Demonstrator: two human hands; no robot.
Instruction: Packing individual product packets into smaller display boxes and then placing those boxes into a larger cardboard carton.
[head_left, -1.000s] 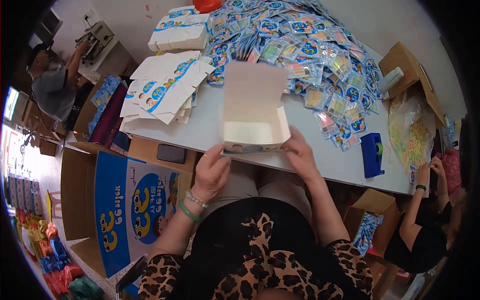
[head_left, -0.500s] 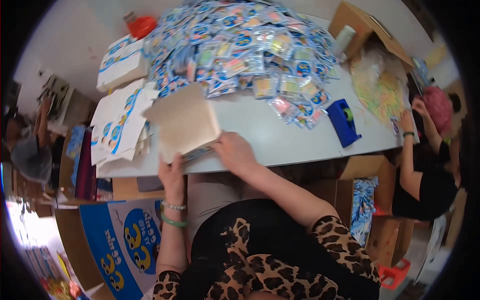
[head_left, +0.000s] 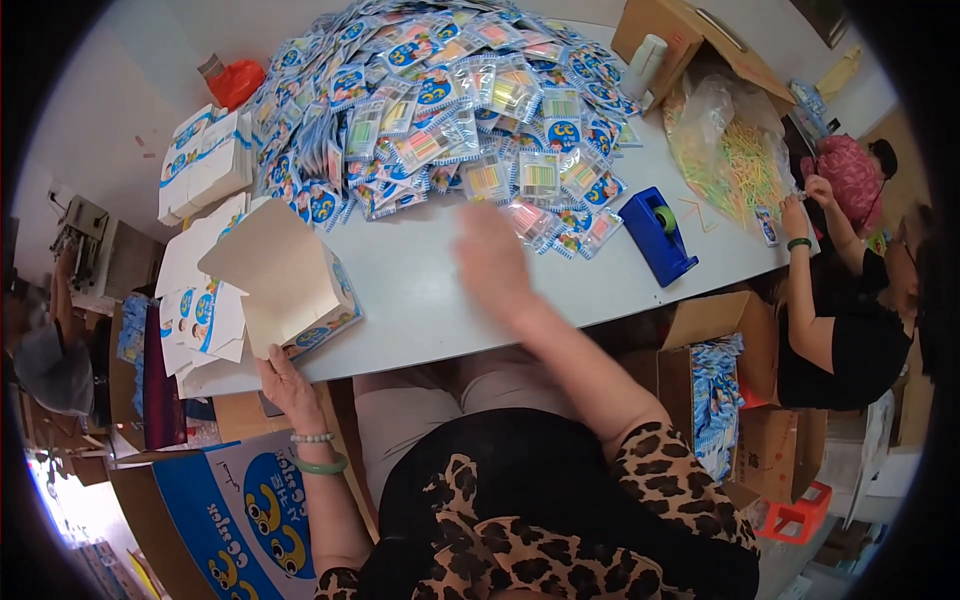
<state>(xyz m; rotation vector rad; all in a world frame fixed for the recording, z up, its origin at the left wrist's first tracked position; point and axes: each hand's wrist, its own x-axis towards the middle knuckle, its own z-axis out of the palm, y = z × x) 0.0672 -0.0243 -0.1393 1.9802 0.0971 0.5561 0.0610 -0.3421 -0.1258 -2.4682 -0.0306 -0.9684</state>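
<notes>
My left hand (head_left: 288, 388) grips the near corner of a small open carton (head_left: 300, 290), white with blue printing outside. Its flap stands up and its visible inside is bare. The carton rests on the white table's left part, partly over a stack of flat printed cartons (head_left: 205, 325). My right hand (head_left: 492, 262) is raised over the table, away from the carton and smeared by motion, so its fingers cannot be read. Just beyond it lies the near edge of a large heap of small clear-and-blue packets (head_left: 440, 95) holding coloured sticks.
A blue tape dispenser (head_left: 657, 237) stands on the right of the table (head_left: 420, 320). Beyond it a clear bag (head_left: 735, 140) holds loose coloured sticks. Folded cartons (head_left: 208, 165) are piled at far left. Below the right edge stands a cardboard box of packets (head_left: 715, 400). A co-worker (head_left: 840, 330) sits at right.
The carton has moved left and been set down by the flat stack, with my left hand still on it. My right hand has let go of it and moved toward the packets.
</notes>
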